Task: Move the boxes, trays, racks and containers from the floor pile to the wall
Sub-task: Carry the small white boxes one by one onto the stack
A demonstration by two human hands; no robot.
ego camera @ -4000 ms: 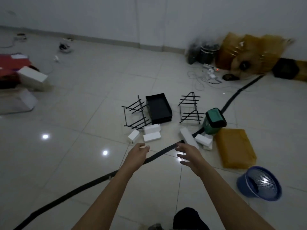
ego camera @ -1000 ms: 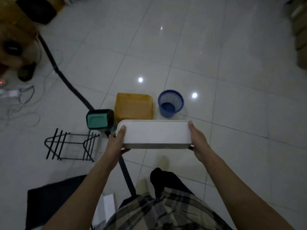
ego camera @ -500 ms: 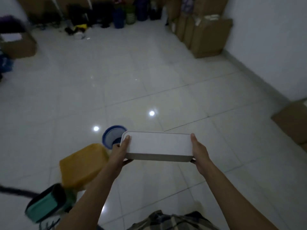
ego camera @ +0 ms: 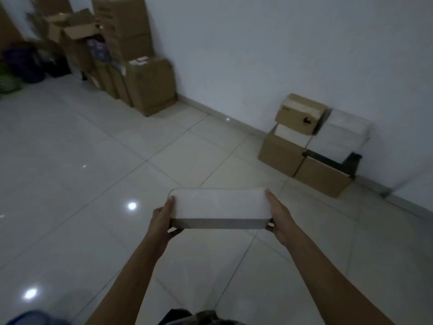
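A white rectangular container (ego camera: 220,206) with rounded corners is held level in front of me, above the tiled floor. My left hand (ego camera: 164,218) grips its left end, thumb on top and fingers underneath. Its right end is gripped the same way by my right hand (ego camera: 278,216). Ahead to the right, against the white wall (ego camera: 257,55), stands a small stack of brown cardboard boxes (ego camera: 302,148) with a white box (ego camera: 344,134) and a dark tray (ego camera: 332,161) among them.
A taller stack of cardboard boxes (ego camera: 131,55) stands against the wall at the back left, with dark bags (ego camera: 21,66) beside it. A blue basket's rim (ego camera: 28,317) shows at the bottom left corner. Glossy floor tiles (ego camera: 93,172) stretch between me and the wall.
I have picked up the white container with both hands and turned away from the floor pile. The view now faces the wall and its stacked boxes; the yellow and green items are gone from sight.
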